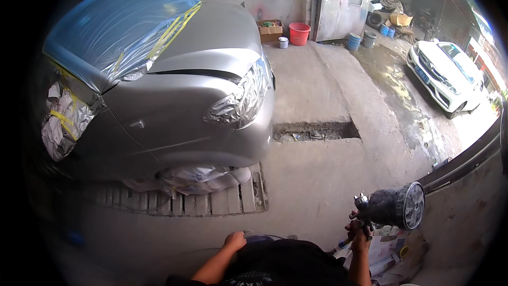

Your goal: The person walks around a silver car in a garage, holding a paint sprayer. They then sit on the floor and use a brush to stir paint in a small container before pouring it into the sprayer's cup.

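Observation:
My right hand [360,231] is wrapped round the handle of a paint spray gun [363,206]. The gun's large dark cup [394,206] tips sideways to the right, and a hose joins the grip below. In front of my body, my left hand [235,240] is closed; what it grips, if anything, is hidden. Ahead to the left stands a silver-grey car [185,106], apart from both hands. Blue plastic film [119,24] with yellow tape covers its windshield. Crumpled silvery masking [243,98] wraps the headlight, and more masking [198,179] covers the wheel. Its side mirror [66,119] is wrapped too.
Slatted floor grating [196,204] lies beneath the car, and an open trench [317,131] holds debris ahead. A red bucket [299,34], a cardboard box [270,32] and blue pails [354,41] stand farther back. A white car [450,77] is at the right; papers [386,251] lie below the gun.

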The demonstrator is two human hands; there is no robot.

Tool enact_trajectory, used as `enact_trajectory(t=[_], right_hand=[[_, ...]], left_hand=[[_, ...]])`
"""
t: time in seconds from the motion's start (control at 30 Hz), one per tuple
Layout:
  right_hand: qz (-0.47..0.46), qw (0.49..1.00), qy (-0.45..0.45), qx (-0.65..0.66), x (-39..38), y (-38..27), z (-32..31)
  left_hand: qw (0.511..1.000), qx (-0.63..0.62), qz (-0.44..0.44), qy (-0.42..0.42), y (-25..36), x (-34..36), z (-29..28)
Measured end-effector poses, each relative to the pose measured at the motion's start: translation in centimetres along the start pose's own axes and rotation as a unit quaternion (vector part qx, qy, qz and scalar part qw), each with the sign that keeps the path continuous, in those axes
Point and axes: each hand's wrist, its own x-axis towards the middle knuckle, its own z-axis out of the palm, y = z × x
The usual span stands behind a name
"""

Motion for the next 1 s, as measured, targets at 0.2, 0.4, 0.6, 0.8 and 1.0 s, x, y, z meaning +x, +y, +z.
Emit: enact_trajectory(t=[0.2, 0.4, 0.6, 0.8, 1.0], right_hand=[[0.005, 0.992, 0.071, 0.108, 3.5, 0.4, -4.8], [-0.007, 0.987, 0.104, 0.122, 7.7, 0.6, -7.6], [0.009, 0.991, 0.093, 0.096, 14.5, 0.5, -7.2], [-0.002, 0.998, 0.02, 0.063, 24.3, -3.0, -8.7], [-0.038, 0.999, -0.01, 0.034, 33.4, -6.8, -9.5]], left_hand=[[0.999, 0.033, -0.039, 0.012, 3.8, 1.9, -2.3], [1.0, 0.019, -0.009, 0.005, 9.4, 4.9, -4.1], [1.0, -0.004, -0.012, -0.021, 15.5, 12.6, -4.1], [0.99, 0.014, 0.03, -0.137, 22.3, 19.7, -6.3], [0.993, -0.003, 0.022, -0.113, 26.1, 21.4, -6.4]])
